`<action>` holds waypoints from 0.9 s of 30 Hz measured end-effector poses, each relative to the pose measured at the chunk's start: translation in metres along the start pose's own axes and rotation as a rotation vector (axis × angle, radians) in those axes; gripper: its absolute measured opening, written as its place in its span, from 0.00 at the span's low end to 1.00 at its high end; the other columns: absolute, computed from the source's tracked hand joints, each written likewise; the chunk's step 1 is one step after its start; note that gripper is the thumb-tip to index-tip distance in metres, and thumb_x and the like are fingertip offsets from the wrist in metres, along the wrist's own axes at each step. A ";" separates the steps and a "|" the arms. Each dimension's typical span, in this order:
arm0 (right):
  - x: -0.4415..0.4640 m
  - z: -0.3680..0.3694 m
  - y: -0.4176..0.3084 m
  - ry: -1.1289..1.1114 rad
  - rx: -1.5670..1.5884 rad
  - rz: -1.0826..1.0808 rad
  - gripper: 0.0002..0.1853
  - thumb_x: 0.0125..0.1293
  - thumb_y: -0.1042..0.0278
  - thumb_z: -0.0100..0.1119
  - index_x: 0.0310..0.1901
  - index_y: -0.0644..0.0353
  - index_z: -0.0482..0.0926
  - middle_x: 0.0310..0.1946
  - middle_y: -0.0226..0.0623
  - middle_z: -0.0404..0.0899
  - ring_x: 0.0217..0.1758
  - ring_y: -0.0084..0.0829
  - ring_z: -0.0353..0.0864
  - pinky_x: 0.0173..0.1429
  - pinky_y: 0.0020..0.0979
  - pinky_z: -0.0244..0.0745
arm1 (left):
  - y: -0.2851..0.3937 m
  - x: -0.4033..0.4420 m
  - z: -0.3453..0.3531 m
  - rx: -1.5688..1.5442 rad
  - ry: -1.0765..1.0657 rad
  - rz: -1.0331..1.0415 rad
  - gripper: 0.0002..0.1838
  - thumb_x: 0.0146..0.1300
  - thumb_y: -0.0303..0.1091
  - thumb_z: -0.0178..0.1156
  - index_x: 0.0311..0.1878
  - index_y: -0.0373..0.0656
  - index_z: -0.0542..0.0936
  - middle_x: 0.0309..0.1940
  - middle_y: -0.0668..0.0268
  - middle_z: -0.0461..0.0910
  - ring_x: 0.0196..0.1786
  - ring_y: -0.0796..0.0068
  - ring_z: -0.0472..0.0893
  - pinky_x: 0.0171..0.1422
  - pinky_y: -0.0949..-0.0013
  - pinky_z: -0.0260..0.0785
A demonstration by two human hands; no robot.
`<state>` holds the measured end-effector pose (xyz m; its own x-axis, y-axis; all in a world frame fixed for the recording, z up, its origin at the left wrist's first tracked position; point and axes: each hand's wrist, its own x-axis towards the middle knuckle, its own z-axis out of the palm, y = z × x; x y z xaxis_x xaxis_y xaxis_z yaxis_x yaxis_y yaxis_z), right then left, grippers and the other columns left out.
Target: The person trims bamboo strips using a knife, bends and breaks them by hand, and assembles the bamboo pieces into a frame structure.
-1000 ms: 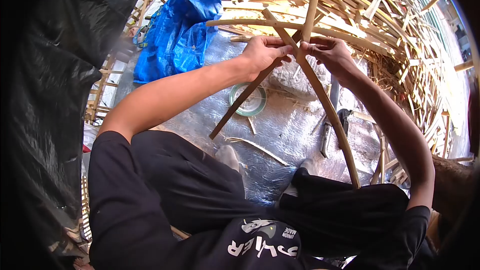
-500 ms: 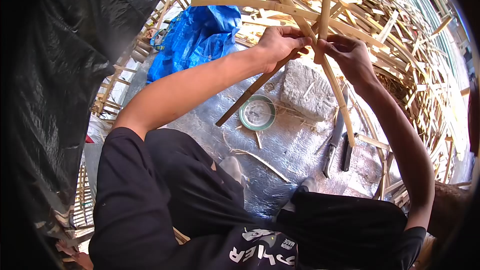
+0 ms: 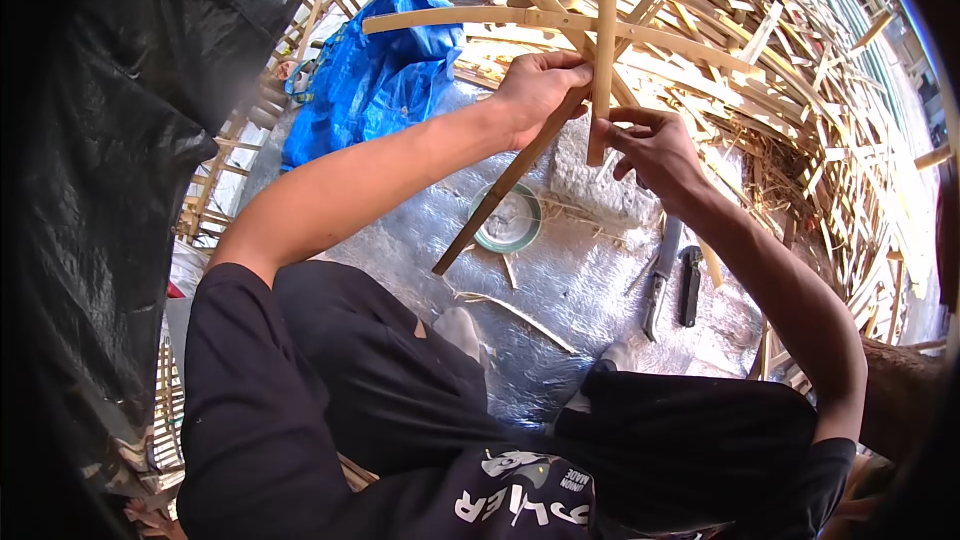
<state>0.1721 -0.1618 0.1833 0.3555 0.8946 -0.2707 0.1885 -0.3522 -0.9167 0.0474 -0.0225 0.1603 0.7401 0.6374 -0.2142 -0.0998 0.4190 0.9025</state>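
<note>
Several flat bamboo strips cross each other in front of me. My left hand (image 3: 540,95) pinches the crossing, where a darker strip (image 3: 500,188) slants down to the left. The fingertips of my right hand (image 3: 650,152) close on the lower end of an upright strip (image 3: 606,30). A long, slightly curved strip (image 3: 450,16) lies crosswise above both hands. Below the hands are a pale stone block (image 3: 605,180) and a round green-rimmed dish (image 3: 507,218).
A blue plastic sheet (image 3: 375,90) lies at the upper left. Piled bamboo strips (image 3: 800,130) fill the upper right. A knife (image 3: 660,285) and a black object (image 3: 690,285) rest on the silvery floor (image 3: 570,285). Black sheeting (image 3: 110,170) hangs at the left. Part of another person's hand (image 3: 150,518) shows at the lower left.
The upright strip's lower end has moved down and left across the crossing. My right hand has shifted lower with it, away from my left hand. The strip below the crossing has swung behind my right hand.
</note>
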 end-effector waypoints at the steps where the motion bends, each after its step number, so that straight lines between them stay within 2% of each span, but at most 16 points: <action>1: -0.001 0.002 0.002 0.036 0.010 -0.011 0.19 0.67 0.57 0.68 0.52 0.63 0.83 0.31 0.37 0.87 0.23 0.19 0.80 0.21 0.23 0.65 | 0.000 0.002 -0.003 -0.004 -0.001 0.000 0.10 0.72 0.35 0.60 0.50 0.42 0.83 0.41 0.68 0.85 0.43 0.77 0.82 0.44 0.67 0.76; 3: -0.004 0.002 0.006 0.034 -0.024 0.012 0.20 0.67 0.57 0.68 0.53 0.63 0.83 0.31 0.37 0.87 0.22 0.19 0.79 0.22 0.23 0.66 | 0.003 0.006 -0.008 -0.038 -0.065 -0.029 0.12 0.72 0.36 0.56 0.50 0.41 0.83 0.40 0.67 0.84 0.45 0.75 0.81 0.44 0.66 0.75; 7: -0.001 0.003 0.021 0.009 -0.033 0.022 0.23 0.68 0.57 0.68 0.58 0.65 0.80 0.32 0.36 0.87 0.21 0.17 0.75 0.24 0.23 0.69 | 0.001 0.005 -0.011 -0.022 -0.044 -0.042 0.13 0.71 0.37 0.53 0.50 0.41 0.82 0.40 0.66 0.84 0.46 0.74 0.80 0.44 0.65 0.75; 10: -0.003 0.003 0.026 -0.009 -0.021 0.034 0.25 0.68 0.57 0.67 0.60 0.66 0.79 0.32 0.36 0.87 0.21 0.17 0.73 0.25 0.23 0.69 | 0.001 0.001 -0.008 -0.039 -0.065 -0.040 0.12 0.70 0.39 0.59 0.49 0.43 0.83 0.39 0.69 0.84 0.44 0.77 0.81 0.44 0.68 0.75; 13: -0.006 0.006 0.028 -0.023 -0.032 0.043 0.25 0.69 0.57 0.67 0.60 0.66 0.79 0.32 0.36 0.87 0.21 0.16 0.73 0.25 0.23 0.69 | -0.001 -0.002 -0.003 0.063 -0.022 0.014 0.14 0.61 0.41 0.73 0.45 0.45 0.86 0.36 0.74 0.84 0.38 0.83 0.80 0.40 0.74 0.74; 18: -0.008 0.009 0.032 -0.027 -0.079 0.061 0.26 0.69 0.56 0.66 0.60 0.66 0.79 0.33 0.35 0.87 0.22 0.17 0.73 0.25 0.22 0.69 | -0.007 -0.004 -0.005 0.069 -0.019 0.000 0.11 0.63 0.39 0.71 0.44 0.44 0.86 0.34 0.73 0.84 0.35 0.83 0.79 0.38 0.75 0.73; 24: -0.012 0.012 0.043 -0.120 -0.084 0.055 0.25 0.68 0.50 0.66 0.54 0.67 0.81 0.34 0.36 0.87 0.29 0.20 0.80 0.28 0.24 0.72 | -0.017 0.001 -0.008 0.056 0.025 0.013 0.08 0.63 0.37 0.71 0.42 0.45 0.87 0.31 0.73 0.84 0.30 0.84 0.76 0.35 0.76 0.71; 26: -0.015 0.015 0.051 -0.145 -0.193 0.086 0.26 0.66 0.46 0.67 0.50 0.65 0.83 0.34 0.36 0.86 0.32 0.22 0.83 0.30 0.26 0.75 | -0.016 0.001 -0.009 0.063 0.042 0.014 0.08 0.64 0.37 0.70 0.42 0.45 0.87 0.31 0.73 0.84 0.30 0.84 0.76 0.34 0.76 0.71; 27: -0.021 0.017 0.046 -0.172 -0.212 0.105 0.27 0.68 0.44 0.64 0.49 0.66 0.82 0.37 0.35 0.86 0.34 0.21 0.81 0.29 0.23 0.74 | -0.016 0.003 -0.010 0.050 0.042 0.010 0.08 0.65 0.37 0.69 0.42 0.45 0.87 0.31 0.73 0.84 0.29 0.84 0.75 0.34 0.76 0.71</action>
<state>0.1575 -0.1924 0.1423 0.2258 0.8773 -0.4235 0.3524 -0.4789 -0.8040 0.0442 -0.0210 0.1415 0.7103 0.6687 -0.2196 -0.0730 0.3802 0.9220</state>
